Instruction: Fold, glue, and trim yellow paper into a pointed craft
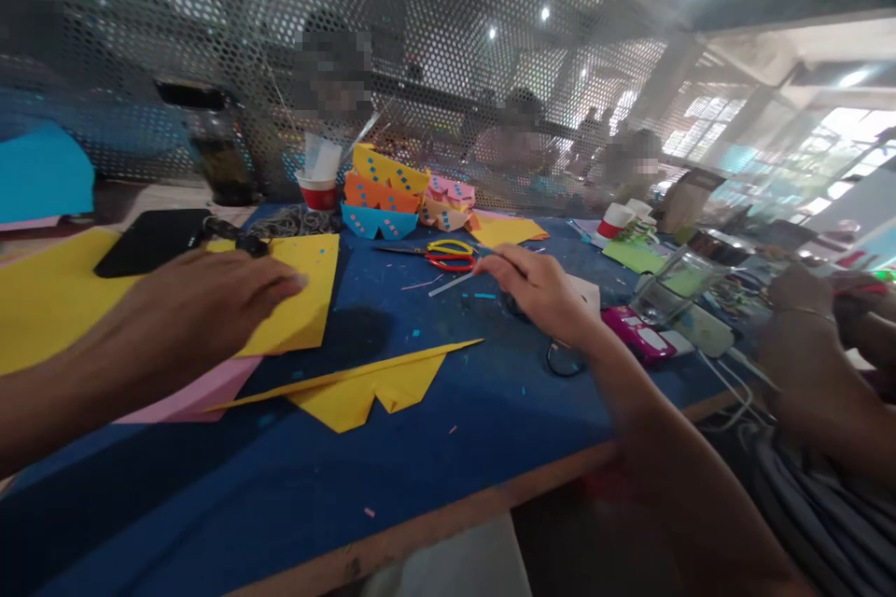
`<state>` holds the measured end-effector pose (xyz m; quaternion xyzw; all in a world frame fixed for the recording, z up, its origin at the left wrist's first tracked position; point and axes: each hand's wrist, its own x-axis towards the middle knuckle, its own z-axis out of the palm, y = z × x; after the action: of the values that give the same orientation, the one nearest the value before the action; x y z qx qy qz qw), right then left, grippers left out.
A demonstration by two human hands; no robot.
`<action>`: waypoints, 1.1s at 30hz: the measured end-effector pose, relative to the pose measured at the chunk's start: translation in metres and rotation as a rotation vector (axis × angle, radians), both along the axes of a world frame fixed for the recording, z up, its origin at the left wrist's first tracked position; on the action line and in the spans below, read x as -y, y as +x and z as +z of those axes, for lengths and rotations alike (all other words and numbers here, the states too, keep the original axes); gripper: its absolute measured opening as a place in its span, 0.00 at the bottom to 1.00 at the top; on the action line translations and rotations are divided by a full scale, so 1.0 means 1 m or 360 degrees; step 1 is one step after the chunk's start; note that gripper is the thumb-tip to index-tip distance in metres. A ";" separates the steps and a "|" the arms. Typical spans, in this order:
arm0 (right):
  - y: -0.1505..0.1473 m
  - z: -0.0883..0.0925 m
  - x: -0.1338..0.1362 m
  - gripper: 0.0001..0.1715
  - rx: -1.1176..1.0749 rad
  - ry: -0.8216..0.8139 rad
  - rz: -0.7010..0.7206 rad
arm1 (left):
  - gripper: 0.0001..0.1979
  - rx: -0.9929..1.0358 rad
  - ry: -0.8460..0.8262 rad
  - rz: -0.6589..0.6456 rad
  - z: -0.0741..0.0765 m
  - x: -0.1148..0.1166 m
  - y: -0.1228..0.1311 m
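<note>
My left hand (217, 298) is stretched out palm down above yellow paper sheets (298, 298), with nothing visible in it. My right hand (536, 284) has its fingers drawn together close to scissors (448, 254) with red and yellow handles. Something slim may be between those fingertips, but I cannot make it out. A thin pale strip (450, 285) lies just beside them. Between my hands lies a folded yellow paper cutout (371, 382) with a notch in its edge. Pink paper (189, 392) shows beneath my left wrist.
Stacked paper cutouts with small squares (382, 196) stand at the back, beside a red-and-white cup (318, 189). A black phone (150, 241) and dark bottle (220, 145) are at left. At right are a magenta device (637, 334), a clear jar (690, 275) and another person's arm (805, 373).
</note>
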<state>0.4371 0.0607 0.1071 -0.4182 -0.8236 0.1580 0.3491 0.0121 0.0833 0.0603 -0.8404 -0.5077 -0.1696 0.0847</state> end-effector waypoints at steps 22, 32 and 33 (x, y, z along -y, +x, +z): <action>-0.026 -0.051 0.007 0.27 -0.1228 -0.1254 0.0693 | 0.17 0.0293 0.0164 -0.1103 -0.055 0.036 0.094; -0.031 -0.068 0.023 0.34 -0.0698 -0.0921 0.0261 | 0.19 0.0288 0.0081 -0.1082 -0.058 0.046 0.083; -0.031 -0.068 0.024 0.31 -0.0679 -0.0921 0.0243 | 0.18 0.0258 0.0064 -0.1103 -0.060 0.047 0.080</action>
<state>0.4060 0.0370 0.0394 -0.3946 -0.6823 0.4937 0.3674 0.0925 0.0363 0.0003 -0.9446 -0.1942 -0.2645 -0.0020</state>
